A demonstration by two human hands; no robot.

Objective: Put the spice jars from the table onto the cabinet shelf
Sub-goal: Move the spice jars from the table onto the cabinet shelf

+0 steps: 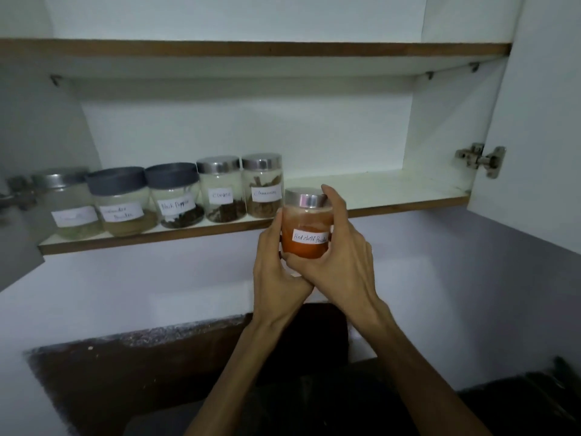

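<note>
A glass jar of red chilli powder [306,229] with a silver lid and a white label is held upright just in front of the shelf edge. My left hand [276,272] grips its left side and bottom. My right hand [342,259] wraps its right side, with one finger up by the lid. On the lower cabinet shelf [393,190] stand several labelled jars in a row: cinnamon [263,187], cloves [221,190], black pepper [176,196], a coriander powder jar [121,201] and a blurred jar [67,206] at far left.
The shelf's right half is bare white board. An upper shelf [251,48] runs above. The open cabinet door [534,121] with a metal hinge [481,158] stands at right. A dark counter [157,372] lies below.
</note>
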